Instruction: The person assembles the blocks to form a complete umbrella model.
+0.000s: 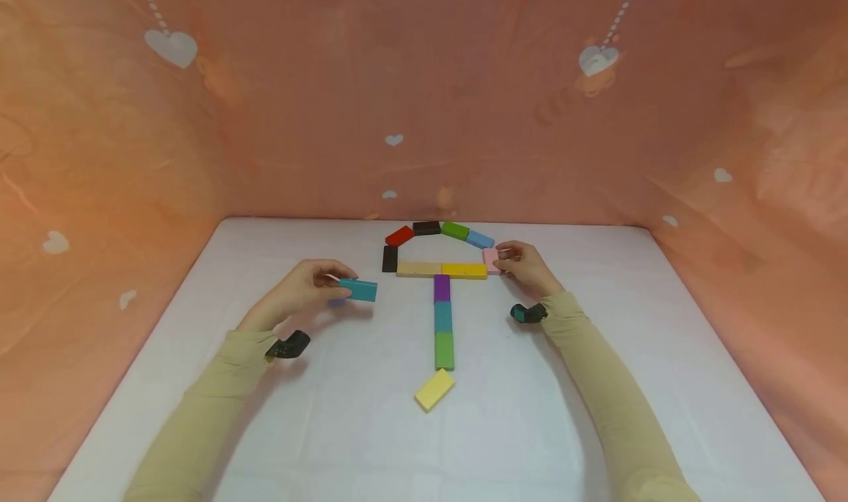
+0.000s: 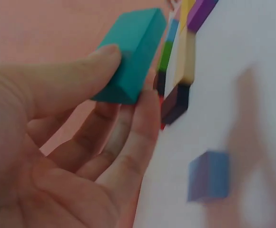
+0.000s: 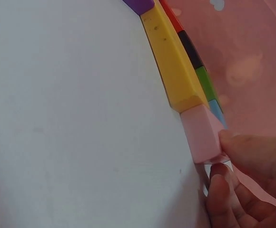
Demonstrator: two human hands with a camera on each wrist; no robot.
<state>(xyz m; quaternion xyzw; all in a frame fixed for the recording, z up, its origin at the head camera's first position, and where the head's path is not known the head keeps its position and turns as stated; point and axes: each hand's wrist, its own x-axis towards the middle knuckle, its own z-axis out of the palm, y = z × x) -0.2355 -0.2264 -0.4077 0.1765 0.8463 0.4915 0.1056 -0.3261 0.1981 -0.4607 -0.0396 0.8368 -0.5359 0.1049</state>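
My left hand [image 1: 301, 288] holds a teal block [image 1: 359, 290] above the table, thumb on one face and fingers behind it. Below it, a blue block [image 2: 209, 175] lies on the white surface, mostly hidden in the head view. At the right side of the block outline, my right hand [image 1: 528, 266] pinches a pink block [image 1: 491, 260] between thumb and fingers. The pink block sits against the end of a yellow block [image 1: 464, 271], which continues a tan block [image 1: 419, 269] in a straight row.
An arch of black [image 1: 390, 259], red [image 1: 400, 236], black, green [image 1: 455, 230] and light blue [image 1: 480, 239] blocks rises behind the row. Purple [image 1: 442, 288], teal [image 1: 443, 316] and green [image 1: 444, 351] blocks form a stem toward me, with a pale yellow block [image 1: 433, 390] slanted at its end.
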